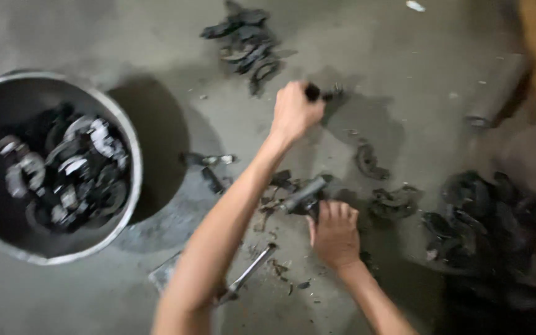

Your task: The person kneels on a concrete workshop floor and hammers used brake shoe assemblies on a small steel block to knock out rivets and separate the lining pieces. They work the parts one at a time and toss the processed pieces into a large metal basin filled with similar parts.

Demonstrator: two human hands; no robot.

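Both forearms are bare — no sleeve shows from the fingers back to the lower frame edge. Left hand [294, 111]: no glove, no ring or band visible behind the knuckles. Right hand [335, 234]: likewise ungloved, wrist behind the fingers uncovered, no watch or strap seen. The picture is motion-blurred — small marks or grime on the fingertips cannot be confirmed. The left arm appears lean and long.

One metal bucket [133, 149], two hands, left hand [295, 111], right hand [335, 234], one pile of dark curved parts [246, 40], one metal rod [249, 272]
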